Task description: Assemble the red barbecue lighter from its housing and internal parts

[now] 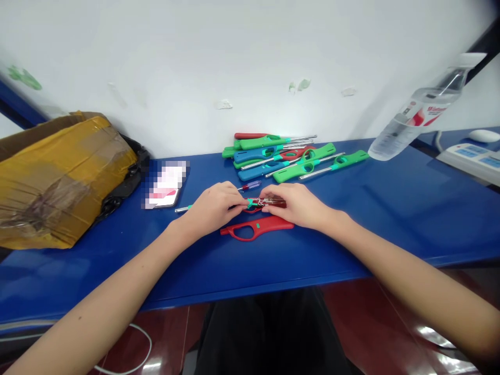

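Both hands are closed on an opened gas lighter point(255, 203), its red body showing a turquoise part and thin pale wires. My left hand point(214, 205) pinches its left part, and the metal tube sticks out past that hand. On the other end, my right hand point(299, 205) grips the body with fingers bent; its far tip is hidden by the palm. Just in front of the hands lies a loose red casing half point(273, 224) with a finger loop. Behind them rests a small screwdriver point(252, 185) with a purple and red handle.
Several green, blue and red lighters point(281, 156) are piled against the wall. A blurred-out phone point(167, 185) lies left, beside a taped cardboard box point(74, 182). A water bottle point(414, 117) stands right, near a white device point(474, 159). The blue table point(242, 271) ends close to the body.
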`<control>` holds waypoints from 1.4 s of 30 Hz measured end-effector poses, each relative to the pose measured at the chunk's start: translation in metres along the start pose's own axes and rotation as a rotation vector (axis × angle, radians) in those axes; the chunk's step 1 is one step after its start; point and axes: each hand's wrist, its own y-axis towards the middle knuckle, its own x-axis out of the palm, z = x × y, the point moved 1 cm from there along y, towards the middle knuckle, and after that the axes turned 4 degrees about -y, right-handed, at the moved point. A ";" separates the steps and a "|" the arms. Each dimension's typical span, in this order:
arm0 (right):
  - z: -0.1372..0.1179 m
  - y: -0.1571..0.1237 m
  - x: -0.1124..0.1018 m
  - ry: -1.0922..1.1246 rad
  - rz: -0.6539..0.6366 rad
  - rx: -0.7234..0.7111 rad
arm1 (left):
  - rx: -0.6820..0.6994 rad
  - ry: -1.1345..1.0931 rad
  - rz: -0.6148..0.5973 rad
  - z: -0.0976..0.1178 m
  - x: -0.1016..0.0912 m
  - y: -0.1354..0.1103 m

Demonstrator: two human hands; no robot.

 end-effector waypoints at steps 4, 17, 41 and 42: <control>0.000 -0.001 -0.003 -0.015 -0.022 -0.045 | 0.021 -0.002 0.065 0.001 0.000 -0.003; 0.004 0.004 -0.005 0.024 0.007 0.007 | -0.095 0.007 0.441 0.015 -0.016 0.002; 0.020 -0.002 -0.012 0.053 -0.047 -0.142 | -0.203 -0.007 0.501 -0.001 -0.028 -0.002; 0.021 -0.003 -0.011 0.057 -0.048 -0.148 | -0.216 -0.005 0.514 -0.003 -0.029 -0.002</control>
